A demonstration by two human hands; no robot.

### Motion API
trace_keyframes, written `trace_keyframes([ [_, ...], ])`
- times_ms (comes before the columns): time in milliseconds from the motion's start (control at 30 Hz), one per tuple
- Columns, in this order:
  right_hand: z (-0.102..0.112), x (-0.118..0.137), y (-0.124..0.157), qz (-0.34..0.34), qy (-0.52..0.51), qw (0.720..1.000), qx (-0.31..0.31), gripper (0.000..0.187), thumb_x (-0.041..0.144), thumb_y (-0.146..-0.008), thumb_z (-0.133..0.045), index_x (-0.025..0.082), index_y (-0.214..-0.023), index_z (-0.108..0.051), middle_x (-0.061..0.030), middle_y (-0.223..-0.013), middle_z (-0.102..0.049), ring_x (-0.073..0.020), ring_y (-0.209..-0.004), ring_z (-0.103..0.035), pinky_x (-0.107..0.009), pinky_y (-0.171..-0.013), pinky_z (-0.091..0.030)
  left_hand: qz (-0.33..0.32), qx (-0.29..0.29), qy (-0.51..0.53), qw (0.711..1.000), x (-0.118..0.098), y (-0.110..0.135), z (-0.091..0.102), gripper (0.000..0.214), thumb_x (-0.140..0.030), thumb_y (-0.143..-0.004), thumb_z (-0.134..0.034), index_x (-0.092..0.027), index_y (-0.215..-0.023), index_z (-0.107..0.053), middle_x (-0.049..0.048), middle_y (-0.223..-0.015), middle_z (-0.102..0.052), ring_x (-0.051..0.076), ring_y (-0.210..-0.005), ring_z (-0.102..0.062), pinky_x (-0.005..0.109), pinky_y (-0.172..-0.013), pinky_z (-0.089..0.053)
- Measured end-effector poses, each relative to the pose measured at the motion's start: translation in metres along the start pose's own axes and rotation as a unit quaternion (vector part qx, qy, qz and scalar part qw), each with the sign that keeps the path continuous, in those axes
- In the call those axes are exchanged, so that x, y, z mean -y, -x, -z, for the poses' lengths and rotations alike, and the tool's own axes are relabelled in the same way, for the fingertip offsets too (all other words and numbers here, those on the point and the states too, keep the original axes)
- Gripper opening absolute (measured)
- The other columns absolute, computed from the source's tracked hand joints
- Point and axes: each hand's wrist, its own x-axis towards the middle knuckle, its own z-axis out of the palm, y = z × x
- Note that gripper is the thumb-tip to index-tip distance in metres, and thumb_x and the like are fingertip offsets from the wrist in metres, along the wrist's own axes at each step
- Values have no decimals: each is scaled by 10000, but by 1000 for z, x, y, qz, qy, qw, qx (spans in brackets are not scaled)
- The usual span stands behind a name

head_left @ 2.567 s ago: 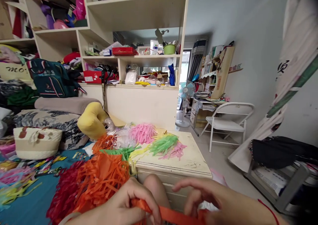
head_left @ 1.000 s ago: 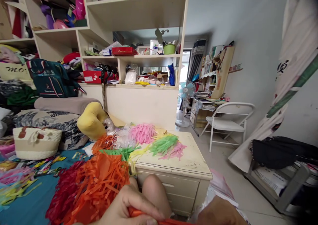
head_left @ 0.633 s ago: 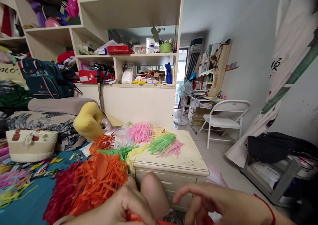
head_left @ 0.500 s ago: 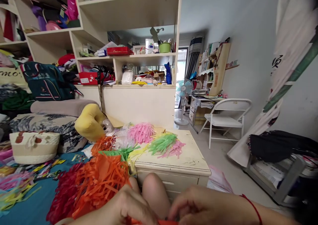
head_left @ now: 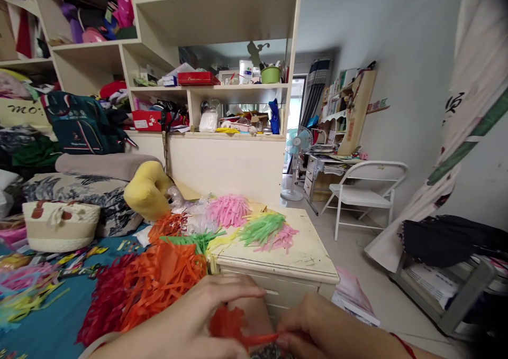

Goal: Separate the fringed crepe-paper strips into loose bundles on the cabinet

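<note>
Low in the head view, my right hand (head_left: 317, 322) pinches the end of an orange paper strip (head_left: 260, 340). My left hand (head_left: 198, 316) has its thumb and fingers spread apart around the bunched part of that strip. Whether its palm touches the paper cannot be made out. Below the strip, a small dark patterned thing shows at the bottom edge, its kind unclear. Left of my left hand lie a heap of orange fringed paper (head_left: 166, 279) and dark red fringe (head_left: 105, 295).
A cream cabinet (head_left: 317, 264) in front bears pink fringe (head_left: 228, 210) and green fringe (head_left: 262, 229). Farther left are a woven bag (head_left: 61, 237) and a yellow cushion (head_left: 145, 195). A white folding chair (head_left: 363, 192) stands to the right, near a fan (head_left: 297, 142).
My left hand has risen and its fingers have spread, so more of the orange strip shows. My right hand keeps its pinch, slightly shifted. The view has turned a little left.
</note>
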Motion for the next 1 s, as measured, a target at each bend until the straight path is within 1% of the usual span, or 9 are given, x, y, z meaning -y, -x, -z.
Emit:
trace_keyframes([
  [100, -3, 2, -3, 37, 46, 998, -16, 234, 189, -915, -475, 192, -808, -683, 41, -625, -550, -79, -498, -432, -189, -491, -323, 21, 31, -32, 999, -10, -12, -8, 171, -259, -796, -691, -247, -952, -760, 58, -890, -751, 206, -865, -667, 243, -755, -488],
  [233, -1, -6, -3, 26, 56, 998, -19, 275, 230, -930, -474, 192, -747, -676, 41, -600, -543, -79, -480, -394, -198, -494, -312, 96, 23, 38, 994, -3, -20, -24, 116, -197, -791, -670, -197, -810, -784, 62, -745, -746, 184, -710, -655, 239, -669, -471],
  [333, 1, -21, -5, 18, -69, 997, 9, 355, 324, -958, -435, 156, -736, -656, 31, -603, -513, -77, -517, -423, -183, -519, -335, 131, 19, 230, 964, 16, -21, -30, 96, -169, -729, -710, -200, -780, -785, 36, -704, -720, 150, -660, -627, 238, -652, -466],
  [433, -10, -41, -15, 22, -251, 968, 0, 417, 473, -930, -457, 126, -766, -621, 5, -660, -529, -89, -586, -482, -192, -576, -377, 77, 5, 377, 923, 34, -24, -35, 61, -197, -646, -798, -198, -705, -785, 29, -729, -689, 130, -704, -602, 232, -688, -451],
  [567, -34, -65, -36, 23, -408, 913, 5, 456, 547, -854, -554, 115, -713, -590, 13, -609, -515, -75, -537, -462, -183, -531, -353, 87, -52, 475, 874, 51, -24, -44, 170, -235, -558, -873, -182, -681, -768, 9, -646, -670, 109, -629, -605, 213, -641, -440],
  [667, -43, -73, -51, 32, -451, 892, 15, 467, 552, -811, -610, 104, -684, -595, 29, -552, -504, -51, -478, -427, -163, -482, -314, 102, -93, 490, 861, 61, -21, -50, 266, -253, -545, -885, -187, -773, -764, 1, -655, -665, 113, -595, -612, 221, -620, -440],
  [767, -49, -78, -64, 19, -451, 891, 53, 516, 607, -726, -660, 97, -672, -608, 22, -565, -533, -40, -456, -437, -153, -455, -318, 78, -121, 460, 876, 71, -15, -52, 224, -302, -579, -865, -190, -753, -780, 1, -680, -623, 118, -629, -589, 228, -626, -437],
  [900, -51, -93, -97, -22, -356, 925, 130, 712, 808, -568, -581, 97, -614, -593, 26, -547, -539, -45, -431, -463, -165, -438, -372, 56, -180, 450, 873, 86, -6, -41, 157, -310, -593, -856, -190, -640, -766, 13, -718, -618, 137, -711, -580, 244, -689, -450],
  [1000, -41, -111, -146, -36, -281, 942, 179, 675, 744, -664, -575, 72, -639, -636, 13, -557, -572, -79, -480, -547, -196, -488, -450, 61, -254, 437, 861, 97, 3, -27, 190, -335, -639, -830, -171, -651, -734, 30, -720, -663, 167, -771, -607, 292, -807, -457],
])
